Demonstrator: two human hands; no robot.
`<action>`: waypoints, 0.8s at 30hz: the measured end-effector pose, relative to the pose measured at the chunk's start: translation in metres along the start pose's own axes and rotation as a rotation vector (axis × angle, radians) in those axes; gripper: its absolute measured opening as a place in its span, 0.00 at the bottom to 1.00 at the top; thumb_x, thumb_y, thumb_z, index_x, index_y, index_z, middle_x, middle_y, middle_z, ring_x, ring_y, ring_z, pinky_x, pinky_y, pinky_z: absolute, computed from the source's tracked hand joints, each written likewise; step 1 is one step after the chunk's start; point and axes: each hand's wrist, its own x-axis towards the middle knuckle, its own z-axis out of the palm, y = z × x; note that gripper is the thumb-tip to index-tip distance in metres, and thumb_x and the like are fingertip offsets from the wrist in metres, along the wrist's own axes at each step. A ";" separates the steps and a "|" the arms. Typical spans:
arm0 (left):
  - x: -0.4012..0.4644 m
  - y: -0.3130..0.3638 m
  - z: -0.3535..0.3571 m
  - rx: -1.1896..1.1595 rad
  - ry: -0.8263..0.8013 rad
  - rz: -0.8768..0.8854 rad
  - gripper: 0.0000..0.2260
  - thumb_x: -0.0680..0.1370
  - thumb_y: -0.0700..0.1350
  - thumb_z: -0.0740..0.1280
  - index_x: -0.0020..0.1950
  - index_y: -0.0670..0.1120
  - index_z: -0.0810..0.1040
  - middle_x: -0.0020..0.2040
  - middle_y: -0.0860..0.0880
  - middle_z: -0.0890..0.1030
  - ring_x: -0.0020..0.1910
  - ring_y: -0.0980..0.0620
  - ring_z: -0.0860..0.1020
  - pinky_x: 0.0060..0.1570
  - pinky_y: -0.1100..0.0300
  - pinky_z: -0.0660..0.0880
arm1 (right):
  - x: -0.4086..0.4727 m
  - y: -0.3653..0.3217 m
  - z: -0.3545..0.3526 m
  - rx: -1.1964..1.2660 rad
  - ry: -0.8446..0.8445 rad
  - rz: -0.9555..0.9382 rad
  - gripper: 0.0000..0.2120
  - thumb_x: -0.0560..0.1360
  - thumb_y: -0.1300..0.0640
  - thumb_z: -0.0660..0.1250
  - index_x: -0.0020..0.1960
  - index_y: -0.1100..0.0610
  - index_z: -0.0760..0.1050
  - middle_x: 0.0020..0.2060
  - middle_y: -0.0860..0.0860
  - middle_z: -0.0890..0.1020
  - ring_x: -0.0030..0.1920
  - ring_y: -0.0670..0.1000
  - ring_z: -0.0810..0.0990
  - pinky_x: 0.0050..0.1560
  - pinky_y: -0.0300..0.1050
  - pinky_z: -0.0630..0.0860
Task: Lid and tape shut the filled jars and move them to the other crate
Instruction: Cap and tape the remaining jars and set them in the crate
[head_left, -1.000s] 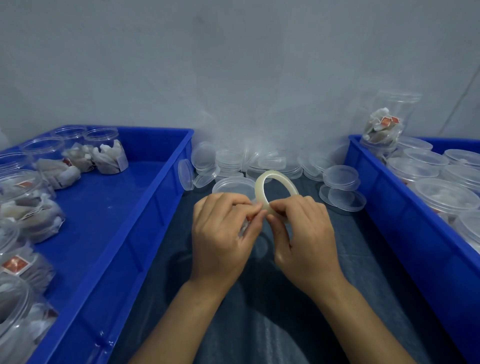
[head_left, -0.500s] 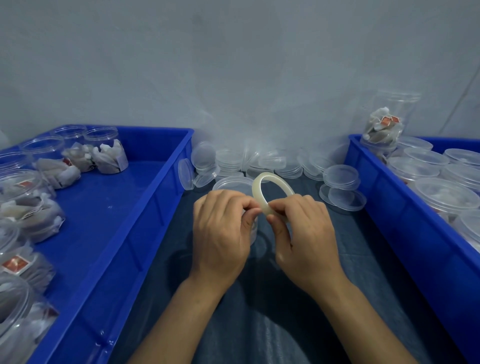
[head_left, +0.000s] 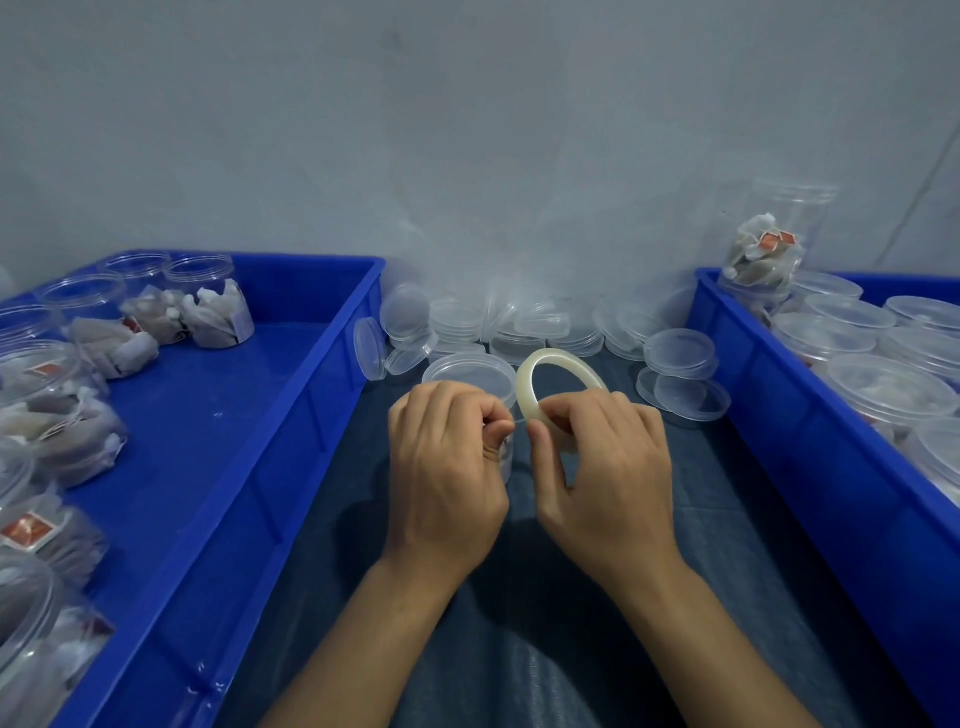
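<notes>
Clear plastic, lidded, the jar (head_left: 467, 379) stood upright on the dark cloth (head_left: 571, 623) between the two crates, its long axis vertical and its lid facing up; the hands hid most of its body. Just right of it the tape roll (head_left: 540, 374) stood on edge, its hole facing near and slightly left, toward the camera.

The right hand (head_left: 608, 467) gripped the roll's lower arc, fingers curled over the rim and thumb pressing from the near side. The left hand (head_left: 447, 467) was curled with thumb and forefinger pinched together beside the roll, apparently on the tape's free end, though no strip could be made out.

The step in hand seemed to be the taping: the lid was on, the seal not yet made. The next move likely called for drawing out a length and laying it across the seam of lid and jar, with the jar steadied.

Left, a blue crate (head_left: 291, 415) held open filled jars (head_left: 208, 312). Right, the other crate (head_left: 753, 389) held lidded ones (head_left: 883, 384). Loose lids (head_left: 675, 353) lay heaped at the far wall.
</notes>
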 end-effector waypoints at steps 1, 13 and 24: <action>0.000 0.001 0.000 -0.002 -0.004 -0.004 0.06 0.83 0.42 0.67 0.47 0.44 0.78 0.46 0.52 0.78 0.46 0.48 0.74 0.50 0.51 0.69 | 0.000 -0.001 0.000 0.001 0.008 0.015 0.03 0.79 0.55 0.70 0.48 0.54 0.79 0.41 0.44 0.79 0.41 0.49 0.74 0.49 0.46 0.66; 0.001 0.005 -0.003 -0.065 -0.025 0.008 0.05 0.83 0.47 0.66 0.50 0.47 0.77 0.50 0.54 0.78 0.52 0.51 0.75 0.55 0.53 0.68 | 0.000 -0.002 0.001 0.018 0.003 0.074 0.09 0.80 0.51 0.66 0.45 0.56 0.75 0.35 0.48 0.77 0.35 0.53 0.73 0.39 0.48 0.70; 0.001 -0.001 -0.004 -0.053 -0.030 0.015 0.07 0.82 0.49 0.70 0.59 0.49 0.80 0.54 0.56 0.80 0.55 0.52 0.77 0.56 0.52 0.71 | 0.000 0.004 -0.004 0.070 -0.139 0.049 0.10 0.82 0.48 0.60 0.51 0.55 0.71 0.31 0.48 0.78 0.28 0.59 0.74 0.29 0.50 0.71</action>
